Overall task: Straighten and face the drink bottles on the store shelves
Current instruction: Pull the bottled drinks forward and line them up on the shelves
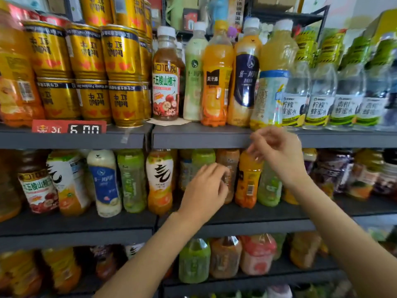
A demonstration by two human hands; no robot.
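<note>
Grey store shelves (86,224) crowded with drink bottles (160,181); both hands' grip loose, on nothing.

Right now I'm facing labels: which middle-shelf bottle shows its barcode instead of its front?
The orange juice bottle just under the right hand; its neighbours show no barcode.

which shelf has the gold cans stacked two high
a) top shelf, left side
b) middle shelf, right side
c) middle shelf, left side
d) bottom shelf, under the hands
a: the gold cans stand in two stacked layers on the left of the top shelf, above the red price tag; the shelves below show bottles only.
</note>
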